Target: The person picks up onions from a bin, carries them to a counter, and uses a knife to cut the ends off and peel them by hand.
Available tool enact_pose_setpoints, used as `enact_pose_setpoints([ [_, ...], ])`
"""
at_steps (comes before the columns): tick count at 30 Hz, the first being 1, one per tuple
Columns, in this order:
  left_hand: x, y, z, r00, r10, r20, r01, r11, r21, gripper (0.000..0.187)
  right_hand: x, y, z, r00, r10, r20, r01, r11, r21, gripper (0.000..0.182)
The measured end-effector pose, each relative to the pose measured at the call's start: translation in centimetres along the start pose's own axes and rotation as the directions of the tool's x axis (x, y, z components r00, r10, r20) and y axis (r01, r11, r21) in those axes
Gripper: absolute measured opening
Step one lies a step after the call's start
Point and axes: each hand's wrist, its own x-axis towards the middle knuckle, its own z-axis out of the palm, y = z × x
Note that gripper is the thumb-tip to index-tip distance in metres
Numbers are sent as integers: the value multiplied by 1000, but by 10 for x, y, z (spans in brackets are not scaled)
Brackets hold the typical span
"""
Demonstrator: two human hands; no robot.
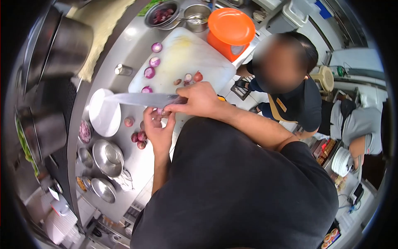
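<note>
My right hand [199,98] is closed round the handle of a large knife [143,99], whose blade points left over the cutting board's near edge. Just below the blade, my left hand [159,128] pinches a small onion [159,111] between thumb and fingers. Peeled purple onions [149,72] stand in a row along the left side of the white cutting board [195,52]. Onion scraps [198,76] lie on the board beyond my right hand. Several unpeeled onions [141,136] rest on the steel counter, left of my left hand.
A white plate [105,113], a steel bowl [107,157] and a bowl of chopped onion [85,132] are at the left. An orange container [231,27] and a bowl of onions [163,14] stand beyond the board. Another person [296,97] is at the right.
</note>
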Motion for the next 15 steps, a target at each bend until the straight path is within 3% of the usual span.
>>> enact_pose_setpoints([
  [6, 0, 13, 12, 968, -248, 22, 246, 939, -239, 60, 5, 7, -1, 1000, 1, -19, -1, 1000, 11, 61],
  [10, 2, 8, 11, 980, -193, 46, 199, 958, -208, 55, 4, 9, 1, 999, 11, -31, -11, 1000, 1, 59],
  [15, 5, 12, 13, 952, -286, 109, 306, 884, -354, 45, 9, 6, 2, 990, -92, -108, 92, 996, -4, 55],
])
